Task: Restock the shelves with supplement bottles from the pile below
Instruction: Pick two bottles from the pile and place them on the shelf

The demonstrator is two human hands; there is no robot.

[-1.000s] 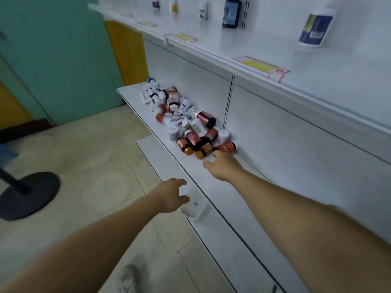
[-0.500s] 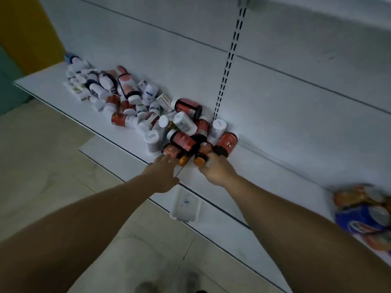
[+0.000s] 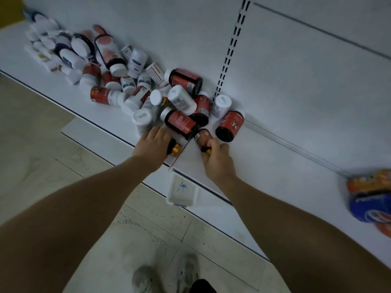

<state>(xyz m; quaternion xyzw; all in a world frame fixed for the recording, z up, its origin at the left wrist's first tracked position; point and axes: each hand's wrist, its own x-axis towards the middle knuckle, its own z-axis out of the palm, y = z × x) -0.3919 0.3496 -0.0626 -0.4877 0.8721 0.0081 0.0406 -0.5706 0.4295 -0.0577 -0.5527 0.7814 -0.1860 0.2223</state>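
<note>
A pile of supplement bottles (image 3: pixel 135 85) lies on the low white shelf (image 3: pixel 275 157) against the back panel, red-labelled and white ones mixed. My left hand (image 3: pixel 151 145) lies over a small amber bottle with a gold cap (image 3: pixel 175 149) at the pile's near edge, fingers curled over it. My right hand (image 3: pixel 218 159) grips another small amber bottle (image 3: pixel 203 138) by its gold-capped end. A red bottle marked "Fe" (image 3: pixel 230 126) lies just right of it, and a larger red bottle (image 3: pixel 179 123) lies between my hands.
A white plastic label holder (image 3: pixel 182 191) sticks out from the shelf's front edge below my hands. Orange and blue packets (image 3: pixel 370 197) lie on the shelf at far right. A slotted upright (image 3: pixel 230 51) runs up the back panel. Tiled floor and my shoes are below.
Both hands have reached forward to the near edge of the pile. The left hand has come down over one gold-capped bottle and the right has closed on the other.
</note>
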